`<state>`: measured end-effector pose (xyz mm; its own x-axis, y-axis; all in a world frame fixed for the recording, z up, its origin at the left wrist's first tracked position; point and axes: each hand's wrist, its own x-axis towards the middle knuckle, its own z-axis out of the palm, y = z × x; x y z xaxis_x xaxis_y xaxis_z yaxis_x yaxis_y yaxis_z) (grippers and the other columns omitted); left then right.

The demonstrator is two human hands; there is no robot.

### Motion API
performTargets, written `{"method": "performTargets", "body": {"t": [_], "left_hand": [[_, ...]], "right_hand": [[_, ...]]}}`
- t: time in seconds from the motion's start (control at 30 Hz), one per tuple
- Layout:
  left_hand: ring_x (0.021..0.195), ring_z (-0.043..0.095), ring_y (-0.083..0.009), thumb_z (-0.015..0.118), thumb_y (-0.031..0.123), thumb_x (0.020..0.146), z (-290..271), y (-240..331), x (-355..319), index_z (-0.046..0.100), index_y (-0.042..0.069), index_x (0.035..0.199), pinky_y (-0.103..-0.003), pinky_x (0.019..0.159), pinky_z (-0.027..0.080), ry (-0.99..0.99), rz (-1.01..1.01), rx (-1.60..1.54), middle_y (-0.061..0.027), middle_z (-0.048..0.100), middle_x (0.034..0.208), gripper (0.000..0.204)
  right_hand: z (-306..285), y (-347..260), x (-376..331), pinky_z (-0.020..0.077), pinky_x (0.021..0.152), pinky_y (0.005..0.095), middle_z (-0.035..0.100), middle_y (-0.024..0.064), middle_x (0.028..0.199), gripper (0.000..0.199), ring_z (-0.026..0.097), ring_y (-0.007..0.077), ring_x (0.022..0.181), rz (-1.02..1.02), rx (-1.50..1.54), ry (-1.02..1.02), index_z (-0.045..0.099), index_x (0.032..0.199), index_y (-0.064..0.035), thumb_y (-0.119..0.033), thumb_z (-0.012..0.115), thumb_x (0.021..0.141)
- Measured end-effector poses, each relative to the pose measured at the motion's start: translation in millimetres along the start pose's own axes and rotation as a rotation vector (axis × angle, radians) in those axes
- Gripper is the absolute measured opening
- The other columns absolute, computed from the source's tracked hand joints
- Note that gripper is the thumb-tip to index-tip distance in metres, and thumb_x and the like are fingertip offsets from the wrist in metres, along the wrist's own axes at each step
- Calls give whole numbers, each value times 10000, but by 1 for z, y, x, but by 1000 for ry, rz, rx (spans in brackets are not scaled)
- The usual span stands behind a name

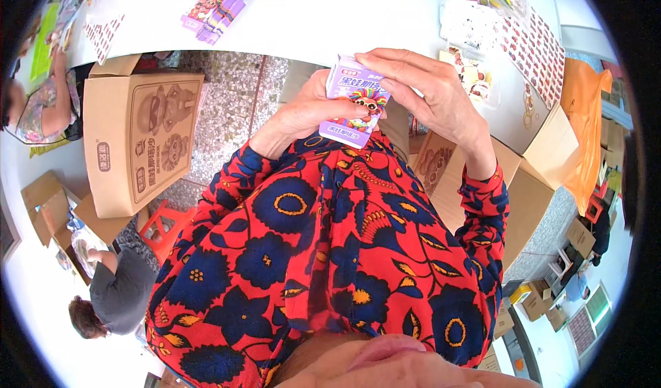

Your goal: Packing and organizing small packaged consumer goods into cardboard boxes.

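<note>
A small purple carton [355, 104] with a colourful cartoon figure on its front sits between both my hands, close to my chest. My left hand [308, 107] grips its left side from below. My right hand [428, 93] covers its top and right side, fingers laid over the upper edge. My sleeves and front are red cloth with blue flowers. Another purple carton [215, 5], flat and unfolded, lies on the white table [303, 23] beyond.
A closed brown cardboard box [141, 140] stands on the floor at left, an open one [482, 181] at right. Patterned sheets [530, 50] and an orange bag [585, 126] lie at right. One person crouches at lower left [113, 295], another sits at far left [41, 106].
</note>
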<state>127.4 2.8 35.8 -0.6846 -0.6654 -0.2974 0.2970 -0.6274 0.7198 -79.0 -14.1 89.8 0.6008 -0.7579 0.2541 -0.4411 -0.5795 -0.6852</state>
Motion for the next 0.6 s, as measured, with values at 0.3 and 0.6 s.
{"method": "performTargets", "body": {"t": [0.3, 0.6], "left_hand": [[819, 660, -182, 661, 7, 752, -4, 4, 1, 568, -11, 1081, -300, 761, 540, 4, -52, 100, -109, 665, 925, 343], [853, 643, -143, 668, 4, 762, -8, 5, -2, 567, -6, 1089, -277, 770, 530, -35, -149, 62, -73, 652, 964, 343]], "right_hand": [[8, -1, 1, 495, 818, 328, 588, 127, 1099, 415, 597, 265, 957, 76, 152, -2, 583, 1222, -101, -54, 612, 810], [14, 5, -2, 512, 717, 315, 585, 88, 1015, 440, 594, 229, 850, -37, 28, 56, 596, 1209, -149, -34, 618, 785]]}}
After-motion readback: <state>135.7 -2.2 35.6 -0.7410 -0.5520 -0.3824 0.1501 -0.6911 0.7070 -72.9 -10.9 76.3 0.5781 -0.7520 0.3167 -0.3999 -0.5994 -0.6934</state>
